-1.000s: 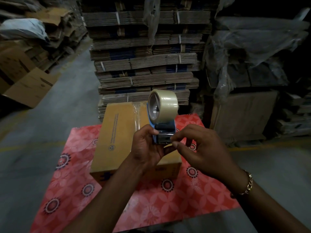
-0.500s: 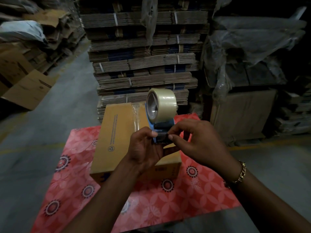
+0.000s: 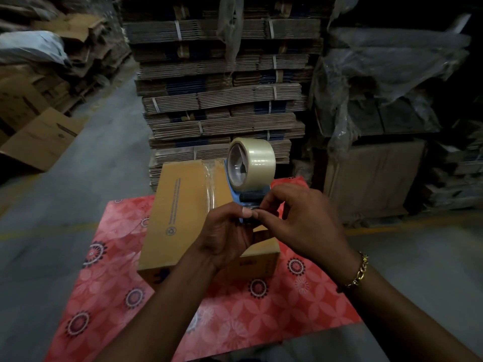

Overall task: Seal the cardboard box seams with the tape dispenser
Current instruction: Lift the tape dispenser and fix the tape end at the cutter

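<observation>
The tape dispenser (image 3: pixel 248 189) is up in the air, right over the near end of the cardboard box (image 3: pixel 188 205), roll on top, blue frame below, mouth end pointing back toward the person. The left hand (image 3: pixel 224 236) is wrapped tight around the handle, thumb up against the frame. The right hand (image 3: pixel 300 220) has come in from the right, and its fingers (image 3: pixel 264 207) are pinched at the dispenser's mouth, just touching the left thumb — picking at the tape's free end, by my read, though the tape end itself is too small to make out.

Here is what the next move hangs on: the box lies directly under and beyond the fingers, its long axis running away from the person, and a clear strip of tape (image 3: pixel 211 189) already lies along that top seam. The left hand is the nearer to the box top.

Against a second ago, the right hand has closed in tighter on the mouth, fingers curled further, and the dispenser sits a touch higher in view. The box has not budged on the red patterned surface (image 3: pixel 235 322).
</observation>
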A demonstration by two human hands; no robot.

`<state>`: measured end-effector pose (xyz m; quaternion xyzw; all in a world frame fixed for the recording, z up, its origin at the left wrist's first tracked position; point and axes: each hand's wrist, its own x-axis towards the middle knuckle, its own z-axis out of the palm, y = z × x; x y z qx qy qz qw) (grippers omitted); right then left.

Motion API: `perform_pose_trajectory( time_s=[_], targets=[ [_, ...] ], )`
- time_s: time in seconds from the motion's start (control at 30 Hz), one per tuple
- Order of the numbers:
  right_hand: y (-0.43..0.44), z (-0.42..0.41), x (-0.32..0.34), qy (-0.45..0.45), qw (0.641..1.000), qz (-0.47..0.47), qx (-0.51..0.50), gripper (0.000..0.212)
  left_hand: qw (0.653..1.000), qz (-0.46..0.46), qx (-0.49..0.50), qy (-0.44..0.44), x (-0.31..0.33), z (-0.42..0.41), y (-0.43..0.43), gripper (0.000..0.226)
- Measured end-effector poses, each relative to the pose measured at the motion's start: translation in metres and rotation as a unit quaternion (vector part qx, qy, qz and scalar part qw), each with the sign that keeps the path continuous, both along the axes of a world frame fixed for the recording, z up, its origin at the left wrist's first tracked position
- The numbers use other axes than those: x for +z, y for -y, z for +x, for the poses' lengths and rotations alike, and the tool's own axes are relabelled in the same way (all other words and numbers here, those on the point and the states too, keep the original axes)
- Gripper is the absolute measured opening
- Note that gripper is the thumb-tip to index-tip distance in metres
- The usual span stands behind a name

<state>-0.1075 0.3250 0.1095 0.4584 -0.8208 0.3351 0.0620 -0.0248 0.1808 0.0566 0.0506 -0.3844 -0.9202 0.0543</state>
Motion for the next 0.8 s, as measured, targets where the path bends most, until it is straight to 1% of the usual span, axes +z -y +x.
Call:
perform_pose_trajectory(
  time_s=[0.07,0.1,0.17,0.2,0.23,0.3,0.37,0.4,0.47,0.53,0.63,0.67,0.73,0.8],
  targets=[
    [0.0,0.001,0.0,-0.003,1.0,-0.001,-0.004,0.027,1.0,-0.015,0.008,0.012,0.0,0.0,-0.002,0.063],
    [0.0,0.001,-0.001,-0.001,1.0,0.001,-0.004,0.028,0.999,-0.023,0.013,0.02,0.001,0.0,-0.003,0.054],
    [0.0,0.002,-0.002,0.004,1.0,0.007,-0.009,0.028,0.998,-0.032,0.03,0.038,0.001,0.001,-0.005,0.022],
    [0.0,0.002,-0.003,0.007,1.0,0.009,-0.013,0.028,0.998,-0.029,0.039,0.046,0.002,0.001,-0.006,0.011],
    [0.0,0.003,-0.004,0.012,1.0,0.011,-0.018,0.028,0.997,-0.028,0.045,0.05,0.001,0.001,-0.007,0.007],
    [0.0,0.004,-0.007,0.023,0.999,0.007,-0.023,0.027,0.997,-0.029,0.051,0.056,0.0,0.001,-0.007,0.014],
    [-0.002,0.005,-0.009,0.047,0.999,-0.003,-0.021,0.026,0.997,-0.03,0.053,0.054,-0.001,0.001,-0.008,0.037],
    [-0.003,0.006,-0.01,0.061,0.998,-0.006,-0.018,0.028,0.997,-0.03,0.055,0.054,-0.001,0.002,-0.008,0.043],
    [-0.007,0.007,-0.01,0.09,0.996,-0.009,-0.014,0.043,0.997,-0.031,0.058,0.051,0.0,0.003,-0.01,0.048],
    [-0.011,0.007,-0.01,0.111,0.994,-0.014,-0.017,0.051,0.996,-0.029,0.06,0.052,0.001,0.004,-0.011,0.048],
    [-0.015,0.005,-0.014,0.114,0.992,-0.035,-0.03,0.051,0.996,-0.015,0.069,0.057,0.002,0.005,-0.015,0.045],
    [-0.016,0.004,-0.016,0.129,0.99,-0.044,-0.032,0.05,0.995,-0.013,0.074,0.059,0.002,0.005,-0.016,0.043],
    [-0.015,0.003,-0.023,0.201,0.977,-0.064,-0.027,0.051,0.995,-0.007,0.084,0.062,0.003,0.004,-0.018,0.037],
    [-0.011,0.005,-0.03,0.265,0.961,-0.07,-0.025,0.056,0.994,-0.005,0.091,0.067,0.001,0.003,-0.019,0.031]
  ],
)
